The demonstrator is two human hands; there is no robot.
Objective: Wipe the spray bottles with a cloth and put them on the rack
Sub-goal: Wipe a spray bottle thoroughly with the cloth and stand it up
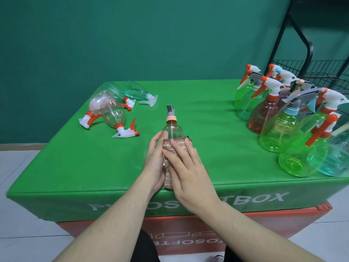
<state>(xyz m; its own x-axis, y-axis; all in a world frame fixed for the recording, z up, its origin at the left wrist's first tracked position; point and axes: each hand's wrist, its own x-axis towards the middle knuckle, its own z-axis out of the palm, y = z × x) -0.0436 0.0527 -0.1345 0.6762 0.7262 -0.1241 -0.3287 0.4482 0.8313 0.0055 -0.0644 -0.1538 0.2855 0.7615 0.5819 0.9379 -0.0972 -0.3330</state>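
A clear spray bottle [171, 129] with an orange collar and grey trigger lies over the green box top, nozzle pointing away from me. A brownish cloth [169, 148] is wrapped round its lower body. My left hand [154, 163] grips the bottle from the left side. My right hand [186, 167] holds the cloth against the bottle from above and the right. The bottle's base is hidden under cloth and fingers. A black wire rack [317, 72] stands at the far right behind the box.
Several clear and green bottles [113, 108] lie on their sides at the back left of the green box [75, 157]. A crowd of upright coloured bottles [283, 125] fills the right side. A red box sits under the green one.
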